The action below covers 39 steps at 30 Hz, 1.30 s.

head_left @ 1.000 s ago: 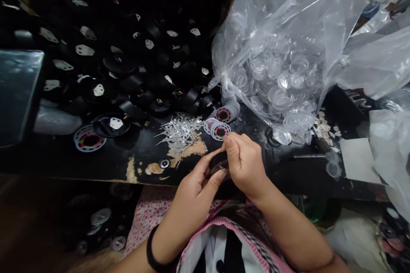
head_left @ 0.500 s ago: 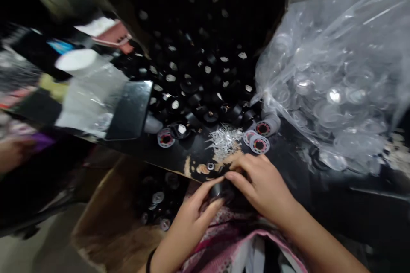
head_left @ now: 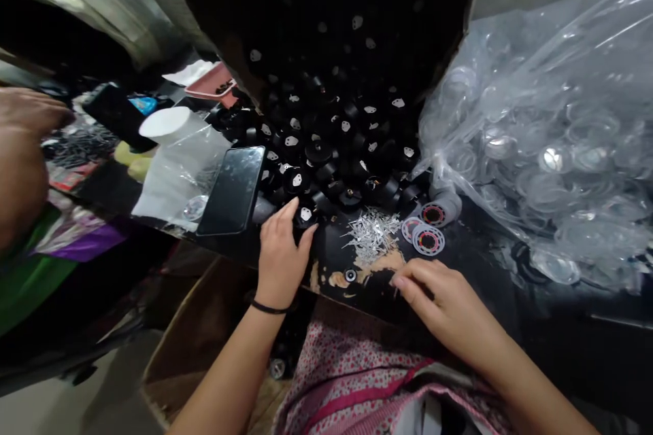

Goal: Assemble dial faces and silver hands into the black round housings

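My left hand [head_left: 283,255] reaches to the front of the pile, thumb and fingers apart around a black round casing [head_left: 305,215] with a white label; whether it touches the casing I cannot tell. My right hand [head_left: 439,289] is closed in a pinch over the table's front, with a thin silver piece [head_left: 395,291] just showing at the fingertips. Between the hands lie a heap of thin silver pointers [head_left: 375,231] and a small round metal-rimmed piece [head_left: 350,275]. Printed dials [head_left: 428,240] with red and black rings overlap right of the heap.
More black casings [head_left: 319,149] spill from a dark open box. A phone [head_left: 232,190] and a white cup [head_left: 163,124] stand left. Clear plastic covers fill a bag [head_left: 541,149] at right. A co-worker's arm [head_left: 20,170] is at far left; a cardboard box [head_left: 178,326] sits below the table.
Both hands were together at a black casing by the table edge. That casing is out of sight now; my left hand has moved up-left to the pile. The co-worker's arm has come further into view.
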{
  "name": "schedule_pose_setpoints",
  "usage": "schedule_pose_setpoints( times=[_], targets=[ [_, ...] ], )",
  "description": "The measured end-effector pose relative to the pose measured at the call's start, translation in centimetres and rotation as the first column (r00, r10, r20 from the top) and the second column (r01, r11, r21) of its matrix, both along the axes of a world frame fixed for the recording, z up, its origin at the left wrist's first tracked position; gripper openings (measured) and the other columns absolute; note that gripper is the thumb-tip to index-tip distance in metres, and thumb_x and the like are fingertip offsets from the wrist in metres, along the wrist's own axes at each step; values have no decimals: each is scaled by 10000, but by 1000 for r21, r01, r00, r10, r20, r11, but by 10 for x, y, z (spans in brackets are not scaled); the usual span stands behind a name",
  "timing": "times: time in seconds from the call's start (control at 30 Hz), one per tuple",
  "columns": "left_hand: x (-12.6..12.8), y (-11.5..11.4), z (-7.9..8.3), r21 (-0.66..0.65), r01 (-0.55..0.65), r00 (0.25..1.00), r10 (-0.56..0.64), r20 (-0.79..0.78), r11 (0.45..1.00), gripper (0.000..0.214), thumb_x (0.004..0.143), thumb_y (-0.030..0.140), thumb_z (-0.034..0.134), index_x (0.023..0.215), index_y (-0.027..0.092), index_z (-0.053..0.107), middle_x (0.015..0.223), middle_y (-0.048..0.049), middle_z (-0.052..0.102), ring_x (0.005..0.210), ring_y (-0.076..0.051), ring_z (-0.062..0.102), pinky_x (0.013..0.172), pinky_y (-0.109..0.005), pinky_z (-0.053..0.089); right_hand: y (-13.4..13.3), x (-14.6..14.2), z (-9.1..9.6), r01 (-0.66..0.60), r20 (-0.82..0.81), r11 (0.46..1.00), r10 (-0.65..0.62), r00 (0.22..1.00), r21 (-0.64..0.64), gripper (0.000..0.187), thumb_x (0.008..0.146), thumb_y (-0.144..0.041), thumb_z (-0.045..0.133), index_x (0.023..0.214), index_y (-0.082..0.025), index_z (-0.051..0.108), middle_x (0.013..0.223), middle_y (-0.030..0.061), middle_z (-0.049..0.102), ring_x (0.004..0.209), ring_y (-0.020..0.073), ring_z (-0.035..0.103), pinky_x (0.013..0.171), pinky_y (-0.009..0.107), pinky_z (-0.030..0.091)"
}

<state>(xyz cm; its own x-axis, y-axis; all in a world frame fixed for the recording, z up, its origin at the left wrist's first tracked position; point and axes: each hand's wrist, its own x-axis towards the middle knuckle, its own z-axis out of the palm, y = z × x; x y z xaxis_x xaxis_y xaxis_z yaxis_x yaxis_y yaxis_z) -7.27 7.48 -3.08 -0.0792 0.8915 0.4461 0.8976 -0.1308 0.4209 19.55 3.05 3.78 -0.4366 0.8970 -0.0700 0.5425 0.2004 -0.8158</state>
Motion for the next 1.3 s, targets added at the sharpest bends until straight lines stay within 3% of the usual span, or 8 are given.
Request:
schedule_pose_setpoints(
  times=[0.13, 0.37, 0.5, 0.57, 0.67, 0.77, 0.97, 1.3],
  targets=[
    [28, -37, 12, 43, -39, 992, 34, 119, 998, 662, 883, 335, 677, 1481, 215, 419, 1369, -158, 597, 1291, -315, 521, 1104, -483, 365, 1, -9, -5, 47, -112, 983, -67, 991, -177, 151, 960, -311, 563, 997, -213, 672, 835, -1, 692, 745, 142, 622, 711, 277, 432],
    [87, -81, 15, -184, 298, 854, -175, 490, 937, 634, 888, 346, 666, 1482, 321, 447, 1371, -85, 607, 1269, -281, 553, 1082, -425, 414, 10, -13, -11, 168, -116, 946, -207, 971, -278, 238, 898, -409, 648, 948, -176, 636, 768, -23, 623, 653, 104, 548, 595, 230, 398],
    [91, -75, 14, -414, 432, 615, 73, 785, 801, 390, 890, 440, 647, 1260, 319, 667, 1326, -49, 675, 1250, -266, 599, 1064, -398, 470, 12, 11, -6, 102, -114, 970, -129, 985, -220, 214, 910, -404, 649, 981, -203, 674, 750, -36, 620, 637, 99, 544, 594, 220, 418],
    [92, -72, 16, -438, 479, 436, 227, 871, 761, 317, 843, 458, 703, 1126, 317, 719, 1191, -32, 736, 1120, -252, 677, 967, -377, 550, 19, 22, -7, 154, 59, 985, -149, 987, -82, 250, 909, -391, 660, 1072, -203, 684, 896, 20, 671, 781, 151, 616, 718, 278, 478],
    [98, -71, 23, -426, 513, 109, 436, 893, 745, 279, 796, 422, 765, 1051, 324, 708, 1055, 9, 763, 907, -198, 732, 796, -317, 619, 30, 34, -15, 220, 434, 958, -280, 856, 184, 401, 875, -352, 701, 1227, -170, 638, 1116, 131, 640, 1036, 302, 621, 900, 466, 472],
    [104, -71, 30, -393, 512, -77, 496, 865, 764, 294, 784, 401, 784, 1046, 297, 699, 1072, 0, 763, 895, -177, 728, 807, -301, 620, 35, 37, -24, 217, 493, 942, -320, 809, 257, 371, 864, -289, 695, 1206, -164, 624, 1170, 155, 613, 1117, 352, 595, 934, 525, 458],
    [108, -67, 34, -357, 512, -173, 502, 848, 781, 291, 914, 447, 620, 1046, 204, 711, 1107, -94, 756, 1012, -216, 702, 836, -311, 613, 36, 45, -31, 476, 91, 879, -476, 875, 23, 71, 842, -227, 657, 907, -200, 652, 864, 22, 697, 782, 182, 642, 719, 299, 491],
    [121, -61, 40, -218, 502, -259, 385, 886, 837, 362, 899, 512, 616, 1038, 211, 762, 1146, -64, 773, 1171, -241, 668, 1037, -339, 521, 25, 48, -11, 376, -118, 926, -371, 921, 22, 214, 943, -304, 547, 982, -194, 727, 940, 39, 707, 708, 117, 614, 664, 245, 491]
  ],
)
